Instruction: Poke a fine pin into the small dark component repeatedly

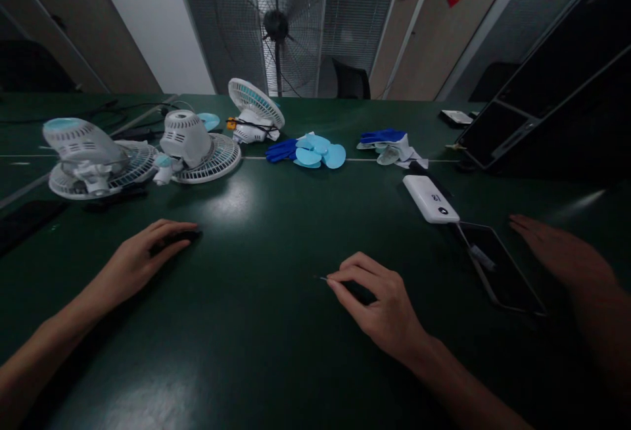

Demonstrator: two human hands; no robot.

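Note:
My left hand rests on the green table with its fingers curled. Something small and dark shows at its thumb and fingertips, too dim to make out. In the middle right, my right hand pinches a small thin piece between thumb and forefinger just over the table. That piece points left and looks pale or metallic; its kind cannot be told. Beyond my hands lie light-blue fan blades, partly on a blue-and-white glove.
Another person's hand lies at the right, beside a phone cabled to a white power bank. Small white fans stand at the back left. More gloves lie at the back; a large black case stands far right.

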